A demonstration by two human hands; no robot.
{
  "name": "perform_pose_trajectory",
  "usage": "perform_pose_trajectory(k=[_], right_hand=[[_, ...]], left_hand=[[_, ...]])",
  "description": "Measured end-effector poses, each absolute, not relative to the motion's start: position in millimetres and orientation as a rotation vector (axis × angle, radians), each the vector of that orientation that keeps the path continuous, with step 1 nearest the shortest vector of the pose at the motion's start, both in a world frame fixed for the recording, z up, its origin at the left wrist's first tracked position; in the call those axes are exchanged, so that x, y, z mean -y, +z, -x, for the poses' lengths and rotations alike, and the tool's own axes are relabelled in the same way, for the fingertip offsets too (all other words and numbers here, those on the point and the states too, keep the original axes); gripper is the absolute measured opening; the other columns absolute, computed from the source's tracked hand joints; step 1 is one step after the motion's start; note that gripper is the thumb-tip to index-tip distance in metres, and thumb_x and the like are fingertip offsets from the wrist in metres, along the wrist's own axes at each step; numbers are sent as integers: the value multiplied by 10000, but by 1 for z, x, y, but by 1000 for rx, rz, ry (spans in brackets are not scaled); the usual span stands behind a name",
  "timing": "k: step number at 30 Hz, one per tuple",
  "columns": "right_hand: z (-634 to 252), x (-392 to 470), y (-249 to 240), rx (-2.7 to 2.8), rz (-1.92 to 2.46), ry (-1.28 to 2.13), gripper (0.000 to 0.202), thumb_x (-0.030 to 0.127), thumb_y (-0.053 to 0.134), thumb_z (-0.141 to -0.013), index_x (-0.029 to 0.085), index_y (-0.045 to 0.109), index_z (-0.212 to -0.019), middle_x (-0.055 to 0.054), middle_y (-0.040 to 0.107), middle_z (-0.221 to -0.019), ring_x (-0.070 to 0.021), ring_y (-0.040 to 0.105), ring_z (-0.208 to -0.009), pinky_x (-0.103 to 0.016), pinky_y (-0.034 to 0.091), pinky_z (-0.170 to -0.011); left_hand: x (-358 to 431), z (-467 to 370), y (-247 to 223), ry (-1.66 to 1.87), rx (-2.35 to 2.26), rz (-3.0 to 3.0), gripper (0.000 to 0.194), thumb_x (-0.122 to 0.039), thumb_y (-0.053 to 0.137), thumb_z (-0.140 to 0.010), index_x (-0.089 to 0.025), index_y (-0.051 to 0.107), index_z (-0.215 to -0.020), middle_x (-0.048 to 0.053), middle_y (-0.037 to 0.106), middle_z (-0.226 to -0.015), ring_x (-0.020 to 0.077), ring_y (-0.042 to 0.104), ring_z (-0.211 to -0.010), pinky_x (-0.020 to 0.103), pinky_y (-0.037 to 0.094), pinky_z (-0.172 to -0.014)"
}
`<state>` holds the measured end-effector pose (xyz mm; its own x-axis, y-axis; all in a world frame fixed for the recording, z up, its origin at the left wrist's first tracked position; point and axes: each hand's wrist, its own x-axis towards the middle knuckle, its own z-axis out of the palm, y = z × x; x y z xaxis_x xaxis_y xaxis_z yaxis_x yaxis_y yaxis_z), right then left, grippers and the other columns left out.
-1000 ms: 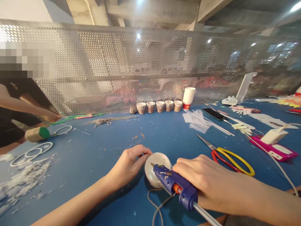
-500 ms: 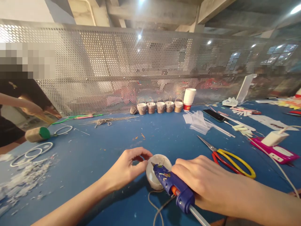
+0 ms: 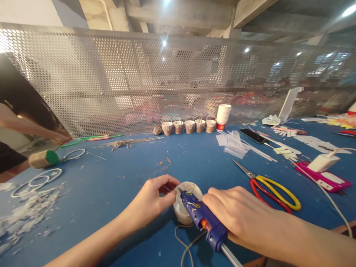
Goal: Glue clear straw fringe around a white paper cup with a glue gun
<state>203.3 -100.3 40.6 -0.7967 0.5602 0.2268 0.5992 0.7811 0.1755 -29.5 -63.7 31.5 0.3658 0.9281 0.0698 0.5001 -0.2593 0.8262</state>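
A small twine-wrapped cup (image 3: 182,214) with a white inside tilts toward me at the lower middle. My left hand (image 3: 157,196) pinches its left rim between thumb and fingers. In my right hand (image 3: 236,209) is a blue glue gun (image 3: 204,218), its nozzle over the cup's opening near the left inner wall and a clear glue stick (image 3: 230,256) jutting from its back. A loop of twine (image 3: 183,243) trails below the cup. The fingers of my right hand around the handle are mostly hidden.
Red-and-yellow scissors (image 3: 267,185) lie right of my right hand. Several small cups (image 3: 189,127) and a paper cup stack (image 3: 223,115) line the mesh panel. A phone (image 3: 253,136), pink power strip (image 3: 322,177), white rings (image 3: 39,180) and scraps (image 3: 30,211) lie around. A person's arm (image 3: 30,124) reaches in at left.
The person at the left has leaned further in and shifted. My hands, the cup and the glue gun have hardly moved.
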Motion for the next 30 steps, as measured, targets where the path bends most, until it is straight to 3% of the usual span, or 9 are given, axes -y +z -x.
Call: perform_pose_trajectory(k=[10, 24, 30], right_hand=[[-202, 104, 44, 2781, 892, -584, 284, -50, 477, -675, 192, 432, -817, 2, 517, -712, -163, 518, -567, -266, 331, -522], [-201, 106, 45, 2788, 858, -639, 170, 21, 460, -838, 180, 454, -781, -2, 516, -673, -151, 515, -552, -264, 312, -501], [-200, 105, 47, 2804, 849, -668, 196, 0, 503, -753, 189, 458, -778, 5, 509, -671, -161, 504, -527, -280, 304, -462]], left_hand=[[63, 29, 30, 740, -1225, -1857, 198, -245, 516, -794, -160, 666, -891, 45, 730, -835, 193, 664, -790, 303, 526, -731], [64, 28, 31, 730, -1229, -1864, 206, -257, 512, -805, -165, 670, -901, 40, 733, -838, 194, 661, -791, 301, 523, -730], [65, 29, 30, 732, -1236, -1878, 213, -267, 508, -810, -168, 672, -904, 37, 733, -834, 192, 665, -786, 297, 525, -727]])
